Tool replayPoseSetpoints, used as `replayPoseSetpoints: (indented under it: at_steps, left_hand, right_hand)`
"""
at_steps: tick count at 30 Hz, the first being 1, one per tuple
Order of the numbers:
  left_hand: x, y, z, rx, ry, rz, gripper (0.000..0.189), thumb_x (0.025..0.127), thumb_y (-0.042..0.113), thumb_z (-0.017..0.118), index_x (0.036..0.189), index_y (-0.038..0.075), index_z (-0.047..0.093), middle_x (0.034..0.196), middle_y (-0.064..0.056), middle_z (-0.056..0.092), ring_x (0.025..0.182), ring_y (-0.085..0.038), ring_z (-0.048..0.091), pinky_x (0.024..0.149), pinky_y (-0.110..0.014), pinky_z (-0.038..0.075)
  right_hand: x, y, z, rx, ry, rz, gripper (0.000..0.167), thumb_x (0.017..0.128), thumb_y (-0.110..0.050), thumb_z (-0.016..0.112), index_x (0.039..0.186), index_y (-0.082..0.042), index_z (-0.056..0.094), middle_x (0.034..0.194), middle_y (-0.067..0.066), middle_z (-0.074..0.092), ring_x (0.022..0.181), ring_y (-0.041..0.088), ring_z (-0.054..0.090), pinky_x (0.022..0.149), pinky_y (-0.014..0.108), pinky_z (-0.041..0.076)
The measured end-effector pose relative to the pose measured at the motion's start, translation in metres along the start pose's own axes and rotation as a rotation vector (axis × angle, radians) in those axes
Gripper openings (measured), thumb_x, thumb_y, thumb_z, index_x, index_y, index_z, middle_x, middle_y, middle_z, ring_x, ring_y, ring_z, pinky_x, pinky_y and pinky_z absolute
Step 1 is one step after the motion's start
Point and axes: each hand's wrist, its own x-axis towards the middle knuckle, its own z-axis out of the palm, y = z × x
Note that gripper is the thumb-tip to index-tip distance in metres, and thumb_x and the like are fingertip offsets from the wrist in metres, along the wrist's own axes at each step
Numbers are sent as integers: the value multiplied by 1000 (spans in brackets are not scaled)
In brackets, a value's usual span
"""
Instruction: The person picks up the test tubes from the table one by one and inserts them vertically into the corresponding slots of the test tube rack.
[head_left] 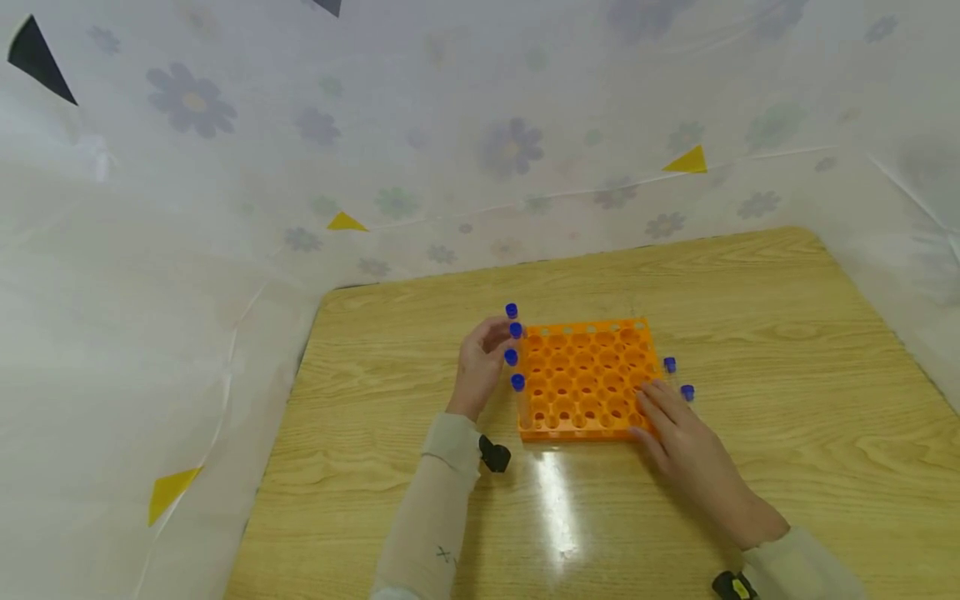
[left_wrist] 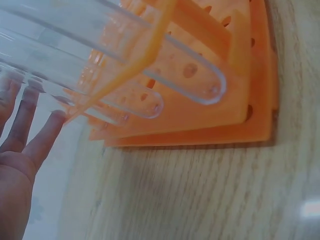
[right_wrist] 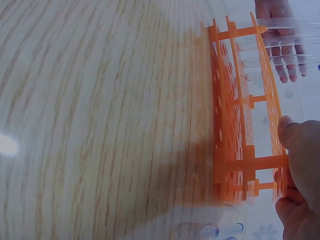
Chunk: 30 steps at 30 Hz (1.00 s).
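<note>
An orange test tube rack (head_left: 585, 375) stands on the table, its top full of round holes. Several clear test tubes with blue caps (head_left: 517, 382) stand upright along its left column. My left hand (head_left: 480, 367) is beside these tubes at the rack's left edge; the left wrist view has its fingers (left_wrist: 42, 137) extended near the clear tubes (left_wrist: 190, 75). Whether they touch a tube is unclear. My right hand (head_left: 690, 437) holds the rack's near right corner, thumb and fingertips at its top plate (right_wrist: 277, 117) in the right wrist view.
To the right of the rack are two more blue-capped tubes (head_left: 687, 392), partly hidden by the right hand. The wooden table (head_left: 375, 400) meets a pale flowered sheet (head_left: 420, 200) at its back and sides.
</note>
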Motion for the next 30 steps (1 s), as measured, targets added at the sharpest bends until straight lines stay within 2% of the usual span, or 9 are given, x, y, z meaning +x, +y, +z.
replayPoseSetpoints:
  at_steps: [5,8,12,18,22,25,30]
  left_hand:
    - [-2,-2,2,29,36,-30,23,98,16,62,120,24,66,119,1,70,111,-13,64,96,-32,56]
    - [-2,-3,3,25,42,-31,23,98,17,62,119,25,66,118,1,70,111,-13,64,96,-32,56]
    - [-3,-5,4,13,44,-37,23,99,16,61,120,24,65,118,2,69,112,-14,64,95,-31,56]
    - [-4,-5,5,0,44,-46,23,99,14,61,120,23,65,119,1,69,114,-14,64,96,-30,56]
    - [-5,-3,5,-5,43,-33,23,98,11,61,120,19,65,119,-2,68,114,-15,64,97,-28,55]
    - [-5,-2,6,7,41,-24,23,98,10,60,120,17,65,119,-4,69,114,-17,64,97,-29,55]
    - [-6,-2,6,70,39,-52,26,100,7,57,119,21,66,119,0,68,115,-15,63,99,-32,55]
  right_hand:
    - [0,0,0,10,4,-8,53,82,-14,78,126,11,61,137,26,56,127,45,52,113,48,40]
    - [0,0,0,11,2,-7,53,83,-14,78,126,11,61,137,26,56,128,45,51,111,50,42]
    - [0,-1,-1,8,-3,-4,53,81,-13,79,125,11,61,137,26,56,127,45,52,108,52,44]
    - [-1,-1,-1,10,-11,14,55,79,-10,80,125,12,61,137,27,55,127,46,51,116,46,37]
    - [0,0,-1,7,-10,11,55,78,-10,81,124,12,61,136,27,56,127,46,52,113,48,39]
    - [0,0,0,4,-8,6,56,77,-10,81,124,13,61,136,27,56,127,46,52,112,49,40]
    - [-1,0,0,7,-3,4,55,78,-10,80,125,12,61,137,27,55,127,46,52,116,45,36]
